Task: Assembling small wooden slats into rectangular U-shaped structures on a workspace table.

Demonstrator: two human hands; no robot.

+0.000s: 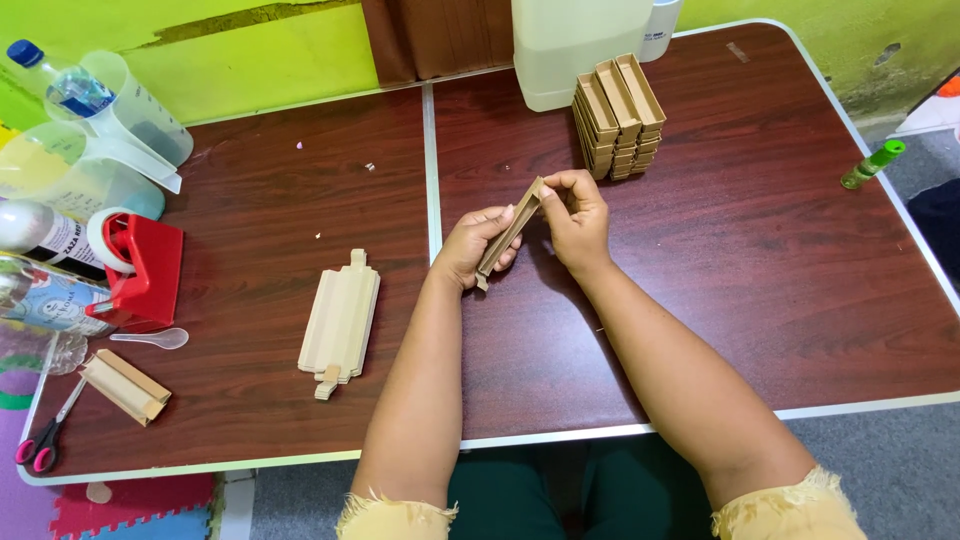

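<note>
Looks like a home craft/packing spot, not a factory: folding bench [700,300] w/ brown top, peeling yellow-green wall [250,45], foam puzzle floor mat [130,510], red tape dispenser [145,265], scissors [45,440], stacked cardboard trays [618,115].

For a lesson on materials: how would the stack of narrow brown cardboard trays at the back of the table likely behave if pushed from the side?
The stack of narrow brown cardboard trays probably weighs little, being thin open card. It stands several layers high in three loose columns, so a side push would likely topple or scatter it rather than slide it whole. The smooth dark wooden table may let the lowest trays slip.
</note>
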